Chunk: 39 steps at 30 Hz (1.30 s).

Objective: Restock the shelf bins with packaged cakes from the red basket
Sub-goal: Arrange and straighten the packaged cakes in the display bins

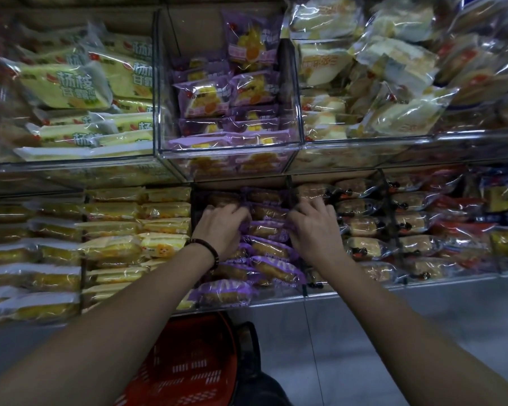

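Both the left hand point(222, 227) and right hand point(314, 227) have their grip curled onto purple packaged cakes point(271, 247) crowding the lower middle bin point(276, 300) above the red basket point(188, 361); a hard shove could crush them or spill front packs.

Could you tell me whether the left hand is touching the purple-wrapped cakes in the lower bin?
Touching. The head view shows the left hand, fingers curled over the purple-wrapped cakes, with no gap between.
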{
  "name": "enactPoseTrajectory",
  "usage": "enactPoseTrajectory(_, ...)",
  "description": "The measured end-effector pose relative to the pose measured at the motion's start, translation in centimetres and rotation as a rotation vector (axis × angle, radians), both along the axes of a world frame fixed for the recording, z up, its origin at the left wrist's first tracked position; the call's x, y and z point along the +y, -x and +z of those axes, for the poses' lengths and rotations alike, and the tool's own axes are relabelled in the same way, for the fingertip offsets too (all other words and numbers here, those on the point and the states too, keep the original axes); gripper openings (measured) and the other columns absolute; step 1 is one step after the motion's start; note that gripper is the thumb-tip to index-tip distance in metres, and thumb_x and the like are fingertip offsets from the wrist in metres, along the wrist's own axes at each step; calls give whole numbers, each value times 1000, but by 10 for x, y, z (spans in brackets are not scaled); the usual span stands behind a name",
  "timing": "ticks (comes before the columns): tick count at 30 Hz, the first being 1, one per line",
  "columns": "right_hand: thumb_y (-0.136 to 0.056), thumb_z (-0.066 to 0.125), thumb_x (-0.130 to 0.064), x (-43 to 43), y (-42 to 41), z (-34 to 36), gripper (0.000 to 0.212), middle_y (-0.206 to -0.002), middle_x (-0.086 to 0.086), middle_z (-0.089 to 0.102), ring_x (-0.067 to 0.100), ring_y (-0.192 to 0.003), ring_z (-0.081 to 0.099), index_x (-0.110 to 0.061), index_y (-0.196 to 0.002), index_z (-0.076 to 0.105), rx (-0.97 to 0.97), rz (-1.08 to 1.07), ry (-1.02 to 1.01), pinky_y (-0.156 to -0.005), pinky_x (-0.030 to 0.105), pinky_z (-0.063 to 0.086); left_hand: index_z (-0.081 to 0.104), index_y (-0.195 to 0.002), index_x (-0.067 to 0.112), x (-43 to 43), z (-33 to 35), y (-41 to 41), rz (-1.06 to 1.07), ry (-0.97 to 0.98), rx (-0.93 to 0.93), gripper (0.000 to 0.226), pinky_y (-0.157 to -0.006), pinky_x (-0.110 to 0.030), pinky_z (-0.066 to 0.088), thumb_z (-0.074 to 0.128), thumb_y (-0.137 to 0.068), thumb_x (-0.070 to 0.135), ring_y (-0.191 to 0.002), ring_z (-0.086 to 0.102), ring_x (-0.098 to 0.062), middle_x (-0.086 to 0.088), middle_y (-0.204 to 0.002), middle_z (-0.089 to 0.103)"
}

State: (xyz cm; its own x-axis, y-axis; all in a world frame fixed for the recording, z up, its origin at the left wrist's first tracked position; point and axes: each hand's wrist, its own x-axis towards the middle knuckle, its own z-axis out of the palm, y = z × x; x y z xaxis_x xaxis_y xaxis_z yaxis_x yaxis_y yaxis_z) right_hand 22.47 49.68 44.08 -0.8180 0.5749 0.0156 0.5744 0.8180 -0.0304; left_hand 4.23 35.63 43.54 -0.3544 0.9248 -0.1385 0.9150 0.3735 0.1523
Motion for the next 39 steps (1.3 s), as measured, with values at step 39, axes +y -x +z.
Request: enactPoseTrajectory(39, -87, 63, -26, -51, 23, 1, 36, -117, 2, 64, 32, -100, 69, -24, -122, 68, -92, -78, 281, -72, 38, 51, 52, -136, 33, -43, 13, 12, -211, 292, 221, 49, -103, -42, 35, 64, -91, 51, -121, 51, -23, 7, -133, 61)
